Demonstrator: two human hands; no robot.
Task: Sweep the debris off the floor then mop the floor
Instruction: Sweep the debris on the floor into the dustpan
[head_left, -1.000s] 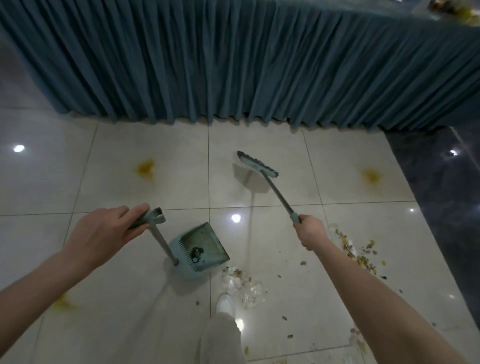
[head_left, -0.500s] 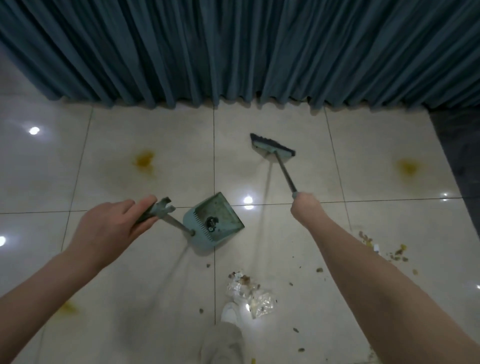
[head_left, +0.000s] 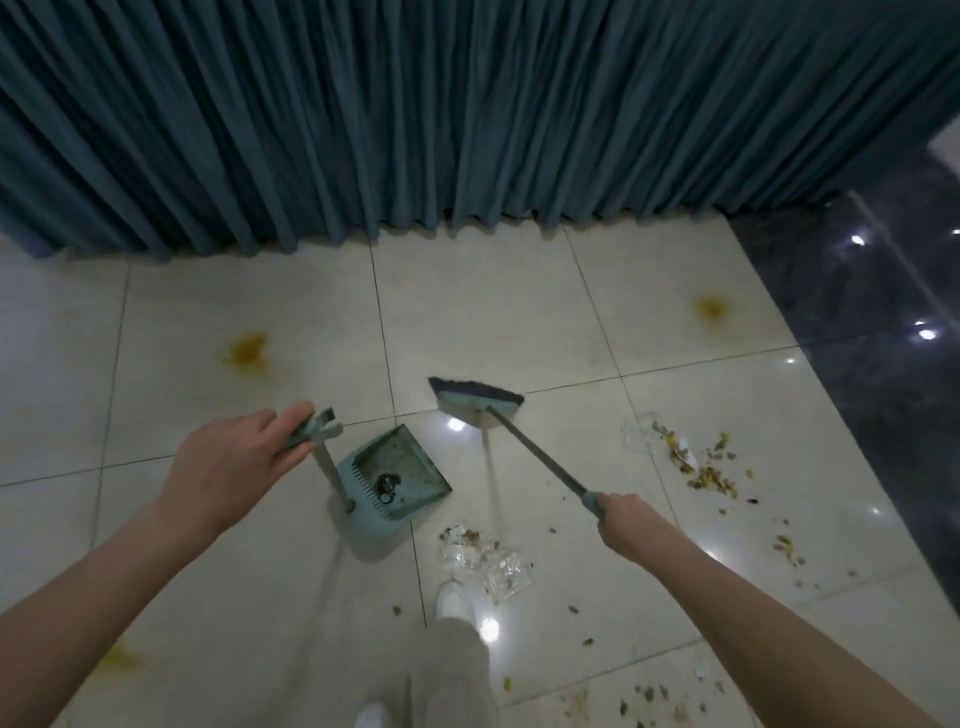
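Our left hand (head_left: 234, 462) curls its fingers round the top of the dustpan (head_left: 400, 478) handle, and the pan sits on the floor (head_left: 493, 291) near the middle of the view. Our right hand (head_left: 623, 519) is wrapped tight round the end of the broom (head_left: 478, 402) stick. The broom head lies at one o'clock from the pan; we cannot tell whether it touches the tiles. One heap of debris (head_left: 483, 558) lies at five o'clock, just beside the pan, by our shoe (head_left: 453, 603). More scraps (head_left: 701, 462) lie at three o'clock, well apart. Yellow stains (head_left: 247, 351) mark the tiles at ten and two o'clock. A curtain (head_left: 467, 114) hangs at twelve.
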